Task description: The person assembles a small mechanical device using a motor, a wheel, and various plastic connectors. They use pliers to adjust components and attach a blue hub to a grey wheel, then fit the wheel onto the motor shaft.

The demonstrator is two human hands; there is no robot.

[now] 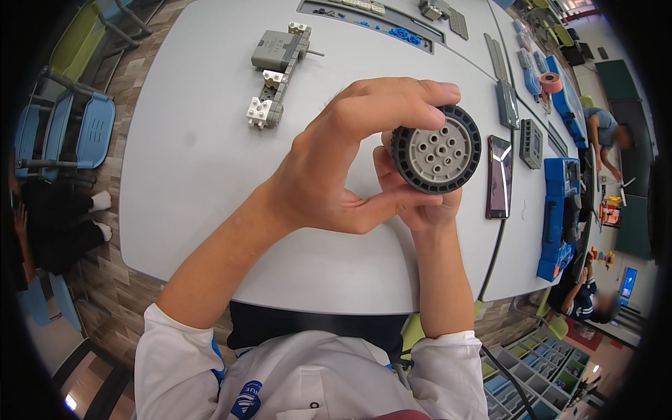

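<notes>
A toy wheel [442,150] with a black ribbed tyre and a pale grey hub full of round holes is raised above the table, its hub side facing up. My left hand [315,168] grips it across the rim, thumb on the near side and fingers on the far side. Behind and under the wheel is my right hand [428,215], its fingers curled against the tyre and partly hidden by it. Farther left on the table lies a building-block assembly: a grey block-shaped motor [274,50] with a thin axle, joined to grey beams and white connector blocks [260,110].
A parts tray [350,19] with blue gears sits at the far edge. Right of the wheel lie a phone [499,175], a grey controller brick [531,143] and a blue case [553,217]. Chairs [96,129] stand at left. Two other people are at right; another sits at left.
</notes>
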